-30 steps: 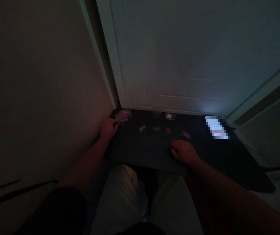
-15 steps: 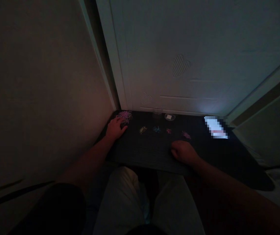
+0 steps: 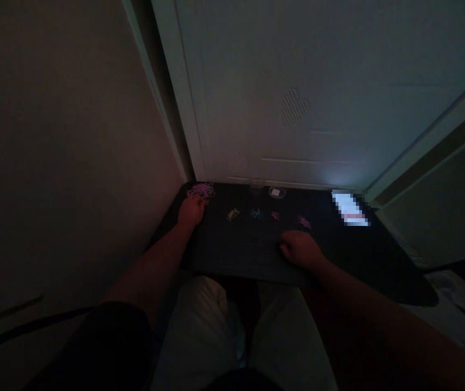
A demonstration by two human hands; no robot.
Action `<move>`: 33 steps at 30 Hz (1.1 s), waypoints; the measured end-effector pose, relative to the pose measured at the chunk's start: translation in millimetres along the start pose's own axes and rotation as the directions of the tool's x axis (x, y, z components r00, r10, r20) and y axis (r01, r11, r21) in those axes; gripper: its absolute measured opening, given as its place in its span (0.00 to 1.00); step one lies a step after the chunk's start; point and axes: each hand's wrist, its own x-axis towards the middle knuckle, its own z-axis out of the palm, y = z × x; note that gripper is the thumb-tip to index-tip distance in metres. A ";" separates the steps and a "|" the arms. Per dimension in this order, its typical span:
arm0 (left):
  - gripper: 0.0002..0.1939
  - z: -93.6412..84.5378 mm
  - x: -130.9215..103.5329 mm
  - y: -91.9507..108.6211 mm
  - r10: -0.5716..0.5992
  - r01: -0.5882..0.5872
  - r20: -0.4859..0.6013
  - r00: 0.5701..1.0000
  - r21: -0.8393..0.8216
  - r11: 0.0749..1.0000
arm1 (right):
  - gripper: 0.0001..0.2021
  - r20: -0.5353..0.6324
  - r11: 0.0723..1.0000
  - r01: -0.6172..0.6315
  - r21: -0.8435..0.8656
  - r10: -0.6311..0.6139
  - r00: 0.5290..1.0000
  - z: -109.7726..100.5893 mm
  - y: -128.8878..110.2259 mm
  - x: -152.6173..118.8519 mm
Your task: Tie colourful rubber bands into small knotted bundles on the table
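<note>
A tangled pile of pink and purple small pieces [image 3: 202,190] lies at the far left of the dark table [image 3: 232,250]. At its near edge is my left hand [image 3: 192,210], fingers drawn together; anything in them is too small to make out. My right hand [image 3: 300,248] rests closed on the table, and its curled fingers hide whatever may be inside. Beyond it, in a row, lie small heaps: yellowish [image 3: 233,214], blue [image 3: 255,213], pink [image 3: 275,215] and purple-pink [image 3: 303,221].
A clear container [image 3: 256,187] and a round lid with a white square [image 3: 276,193] stand at the back edge. A bright, blurred-out screen [image 3: 350,208] lies at the right. Behind the table is a white panel with heart shapes [image 3: 294,107]; a wall rises at the left.
The fingers of my left hand have drawn together at the pile, where the thumb stood apart before. My right hand stays closed in its place. The whole view has shifted slightly.
</note>
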 end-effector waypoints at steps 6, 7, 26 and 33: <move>0.17 -6.9 -9.8 0.8 -0.094 0.091 0.072 0.993 0.048 0.995 | 0.08 -0.012 0.999 -0.039 -0.006 0.039 0.999 -0.3 0.1 -0.1; 0.18 -8.2 -11.9 1.0 -0.097 0.092 0.088 0.991 0.064 0.994 | 0.08 -0.015 0.999 -0.044 -0.005 0.044 0.999 -0.6 -0.1 -0.2; 0.14 -31.1 -42.1 3.6 0.176 -0.174 0.011 0.984 -0.068 0.982 | 0.09 -0.032 0.999 -0.048 -0.021 0.047 0.998 -2.7 -2.6 -0.2; 0.25 -36.6 -46.5 -1.2 0.175 -0.177 -0.037 0.984 -0.043 0.983 | 0.09 -0.038 0.999 -0.036 -0.008 0.036 0.999 -1.3 -1.0 -0.6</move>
